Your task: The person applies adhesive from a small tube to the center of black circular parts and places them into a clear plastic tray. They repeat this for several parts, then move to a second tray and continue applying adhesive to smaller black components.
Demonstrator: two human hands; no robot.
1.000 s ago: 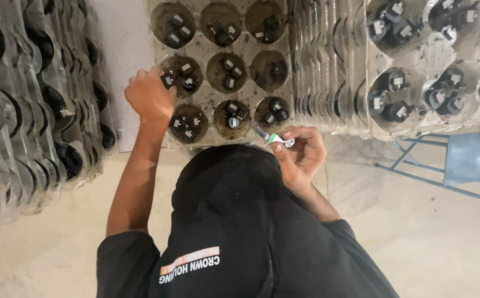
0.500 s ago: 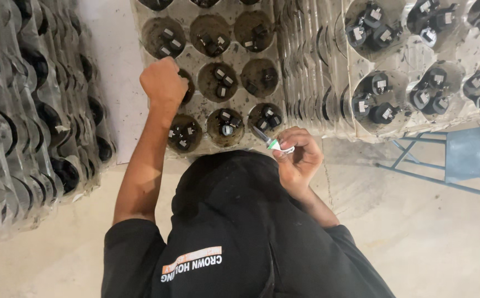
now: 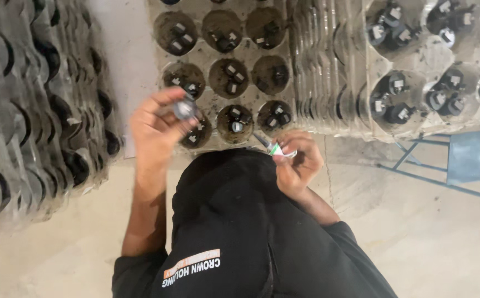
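Observation:
My left hand [image 3: 154, 132] is raised in front of a clear plastic tray [image 3: 251, 52] with round wells, and its fingertips pinch a small dark round part [image 3: 185, 108]. The wells hold several small black parts with pale labels [image 3: 234, 118]. My right hand [image 3: 301, 165] stays close to my black shirt [image 3: 223, 221] and grips a small pointed tool with a green and white body [image 3: 273, 147], its tip aimed at the tray's near edge. The two hands are apart.
Stacked clear trays with dark curved rims [image 3: 35, 121] fill the left side. More stacked trays [image 3: 328, 66] stand edge-on in the middle, and another tray of black parts [image 3: 417, 66] lies at the right. A blue metal frame [image 3: 461, 160] stands on the concrete floor [image 3: 417, 237].
My left hand has pulled back out of the tray toward me, now with a small dark part in its fingers. My right hand has barely moved with the tool.

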